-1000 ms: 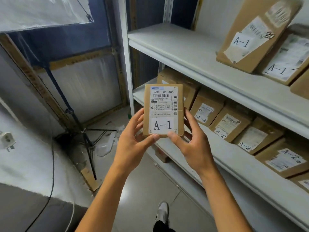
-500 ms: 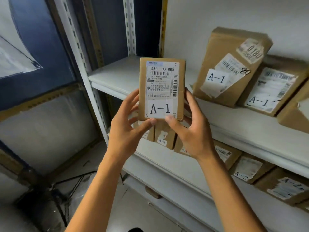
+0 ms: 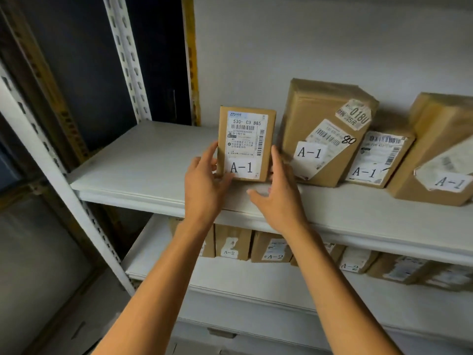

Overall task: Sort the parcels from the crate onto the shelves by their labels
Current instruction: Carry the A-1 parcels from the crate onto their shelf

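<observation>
A small brown parcel labelled A-1 stands upright on the upper white shelf, at the left end of a row of A-1 parcels. My left hand holds its left edge, with the thumb on the lower front. My right hand lies along the parcel's right side with straight fingers, its thumb spread away over the shelf. The nearest neighbour is a taller A-1 parcel just to the right. The crate is out of sight.
Two more A-1 parcels lean against the wall further right. The lower shelf holds a row of A-2 parcels. A white perforated upright frames the left side. Bare shelf lies left of the held parcel.
Both hands carried the parcel up and forward from chest height onto the upper shelf. It now stands there, and my right thumb has come off its front.
</observation>
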`<state>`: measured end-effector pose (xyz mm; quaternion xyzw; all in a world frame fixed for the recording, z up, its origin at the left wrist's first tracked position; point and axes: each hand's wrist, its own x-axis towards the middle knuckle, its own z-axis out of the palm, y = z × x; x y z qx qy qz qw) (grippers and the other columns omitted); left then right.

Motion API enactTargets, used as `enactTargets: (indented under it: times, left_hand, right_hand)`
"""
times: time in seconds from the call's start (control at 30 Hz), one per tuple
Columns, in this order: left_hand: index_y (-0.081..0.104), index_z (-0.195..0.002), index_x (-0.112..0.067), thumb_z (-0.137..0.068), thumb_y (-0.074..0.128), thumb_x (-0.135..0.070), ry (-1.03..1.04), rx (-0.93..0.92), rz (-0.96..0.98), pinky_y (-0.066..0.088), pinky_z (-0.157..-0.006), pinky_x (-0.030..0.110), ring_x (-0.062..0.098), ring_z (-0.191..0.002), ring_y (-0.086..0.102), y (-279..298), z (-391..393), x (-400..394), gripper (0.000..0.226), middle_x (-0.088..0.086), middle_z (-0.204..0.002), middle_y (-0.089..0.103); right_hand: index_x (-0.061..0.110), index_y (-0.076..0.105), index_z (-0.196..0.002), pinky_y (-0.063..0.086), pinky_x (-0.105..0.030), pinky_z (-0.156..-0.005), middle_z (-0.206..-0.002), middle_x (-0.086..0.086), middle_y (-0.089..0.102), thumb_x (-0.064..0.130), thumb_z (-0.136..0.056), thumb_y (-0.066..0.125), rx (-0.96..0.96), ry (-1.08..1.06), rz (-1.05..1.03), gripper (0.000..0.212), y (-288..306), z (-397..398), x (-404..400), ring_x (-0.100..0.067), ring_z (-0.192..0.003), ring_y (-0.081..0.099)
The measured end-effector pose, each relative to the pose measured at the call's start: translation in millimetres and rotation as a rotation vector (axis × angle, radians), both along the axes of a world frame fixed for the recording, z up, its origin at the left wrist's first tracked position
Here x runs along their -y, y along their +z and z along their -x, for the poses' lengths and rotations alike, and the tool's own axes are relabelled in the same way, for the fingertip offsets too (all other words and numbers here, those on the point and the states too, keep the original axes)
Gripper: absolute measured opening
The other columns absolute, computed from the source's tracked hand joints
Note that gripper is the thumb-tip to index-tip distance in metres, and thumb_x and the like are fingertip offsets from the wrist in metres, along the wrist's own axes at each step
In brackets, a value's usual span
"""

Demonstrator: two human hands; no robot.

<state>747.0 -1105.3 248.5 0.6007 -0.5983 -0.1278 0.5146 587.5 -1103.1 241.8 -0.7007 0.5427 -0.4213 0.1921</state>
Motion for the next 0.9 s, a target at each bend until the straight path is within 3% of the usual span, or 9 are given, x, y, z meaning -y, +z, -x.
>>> enactTargets:
  times: [0.13, 0.2, 0.3, 0.47, 0.7, 0.8, 0.9]
  left_hand:
    - [0.045, -0.142, -0.03, -0.086, 0.073, -0.026, -0.075, 0.071, 0.001, 0.056, -0.089, 0.035, 0.017, -0.1, 0.063, 3, -2, 19, 0.062, 0.003, -0.116, 0.065]
    - [0.048, -0.139, -0.024, -0.087, 0.073, -0.027, -0.115, 0.093, -0.004, 0.055, -0.085, 0.029, 0.013, -0.095, 0.064, 3, -2, 19, 0.058, 0.002, -0.118, 0.067]
    - [0.046, -0.14, -0.02, -0.088, 0.072, -0.026, -0.134, 0.096, -0.014, 0.052, -0.085, 0.029, 0.019, -0.102, 0.068, 1, -3, 14, 0.059, 0.004, -0.12, 0.069]
    - [0.043, -0.135, -0.015, -0.086, 0.072, -0.023, -0.17, 0.099, -0.06, 0.052, -0.085, 0.03, 0.024, -0.107, 0.067, 0, -4, 16, 0.057, 0.006, -0.124, 0.068]
    - [0.041, -0.131, -0.018, -0.084, 0.069, -0.033, -0.204, 0.228, -0.066, 0.051, -0.083, 0.038, 0.026, -0.111, 0.058, -3, -6, 19, 0.056, 0.004, -0.124, 0.062]
    - [0.041, -0.138, -0.017, -0.086, 0.066, -0.039, -0.109, 0.354, -0.085, 0.048, -0.086, 0.04, 0.027, -0.121, 0.051, -6, -4, 7, 0.062, 0.004, -0.133, 0.056]
    - [0.049, -0.138, -0.012, -0.093, 0.051, -0.049, -0.013, 0.615, -0.032, 0.045, -0.096, 0.042, 0.031, -0.125, 0.052, -17, -3, -16, 0.058, 0.009, -0.139, 0.056]
  right_hand:
    - [0.035, 0.019, -0.156, 0.05, -0.045, -0.101, -0.154, 0.001, 0.034, 0.021, -0.083, 0.075, -0.086, -0.039, 0.05, 0.093, -2, -2, -4, -0.023, -0.132, 0.047]
    - [0.033, 0.028, -0.154, 0.047, -0.04, -0.102, -0.149, 0.002, 0.038, 0.025, -0.085, 0.072, -0.187, -0.084, 0.045, 0.082, -4, -1, -5, -0.022, -0.13, 0.048]
    - [0.031, 0.032, -0.153, 0.044, -0.033, -0.096, -0.14, 0.0, 0.04, 0.032, -0.088, 0.068, -0.287, -0.165, 0.035, 0.075, -5, -3, -4, -0.021, -0.126, 0.047]
    - [0.031, 0.031, -0.152, 0.048, -0.038, -0.093, -0.134, -0.002, 0.041, 0.039, -0.089, 0.063, -0.375, -0.222, 0.023, 0.071, -4, -10, -2, -0.023, -0.124, 0.047]
    - [0.027, 0.025, -0.155, 0.045, -0.038, -0.095, -0.151, 0.0, 0.038, 0.047, -0.095, 0.054, -0.503, -0.251, -0.007, 0.069, 3, -16, -6, -0.024, -0.134, 0.043]
    - [0.025, 0.029, -0.155, 0.042, -0.038, -0.101, -0.154, 0.001, 0.04, 0.045, -0.097, 0.05, -0.536, -0.247, -0.012, 0.065, 1, -15, -13, -0.024, -0.137, 0.041]
    - [0.019, 0.047, -0.146, 0.039, -0.04, -0.106, -0.148, -0.003, 0.051, 0.048, -0.099, 0.04, -0.601, -0.245, 0.021, 0.056, -8, -9, -30, -0.026, -0.135, 0.046]
